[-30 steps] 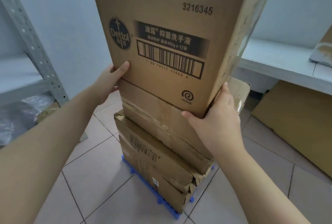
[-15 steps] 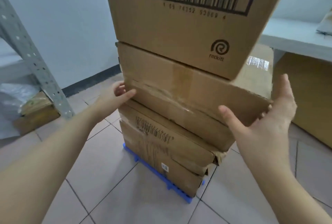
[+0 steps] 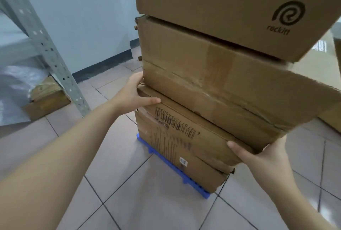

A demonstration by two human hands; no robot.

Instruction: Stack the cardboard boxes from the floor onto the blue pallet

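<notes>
A stack of cardboard boxes stands on the blue pallet (image 3: 177, 172), of which only the near edge shows. On top is the Reckitt-marked box (image 3: 212, 8). Under it sits a worn, taped box (image 3: 212, 82), turned askew so its near right corner overhangs. Below are a barcode box (image 3: 184, 130) and a bottom box (image 3: 199, 172). My left hand (image 3: 134, 95) grips the worn box's lower left corner, thumb along its bottom edge. At the overhanging lower right corner, my right hand (image 3: 262, 156) cups that box from beneath.
A grey metal shelf upright (image 3: 49, 52) stands at the left with a small cardboard box (image 3: 46, 98) and plastic sheeting at its foot. More cardboard (image 3: 332, 119) lies at the right edge. Tiled floor surrounds the pallet; a wall is behind.
Both hands dropped from the top box's lower corners, opened briefly, and now grip the lower corners of the worn box beneath it. The view has moved closer and lower.
</notes>
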